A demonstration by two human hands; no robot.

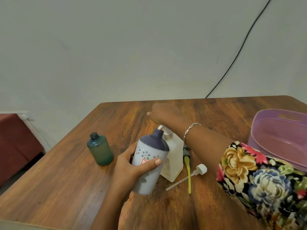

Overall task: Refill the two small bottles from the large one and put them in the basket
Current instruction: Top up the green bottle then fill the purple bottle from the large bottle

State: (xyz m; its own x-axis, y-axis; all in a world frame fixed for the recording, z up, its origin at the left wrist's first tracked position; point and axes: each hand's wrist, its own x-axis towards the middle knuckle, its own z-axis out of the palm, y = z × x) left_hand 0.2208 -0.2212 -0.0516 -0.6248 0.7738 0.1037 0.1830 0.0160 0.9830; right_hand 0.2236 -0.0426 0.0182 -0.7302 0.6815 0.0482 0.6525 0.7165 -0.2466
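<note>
My left hand [131,165] grips a pale blue bottle [149,163] with a dark blue shoulder and flower pattern, tilted, its open neck under the white pump spout of the large white bottle [172,156]. My right hand [163,114] rests on top of that pump head, palm down; its fingers are hidden from view. A small green bottle [100,149] stands open and upright to the left. The purple basket [274,128] sits at the right table edge.
Two loose pump tops lie on the wooden table [66,180] right of the large bottle: a white one [196,171] with a clear tube and a grey one with a yellow tube [187,165]. A black cable [235,58] hangs on the wall.
</note>
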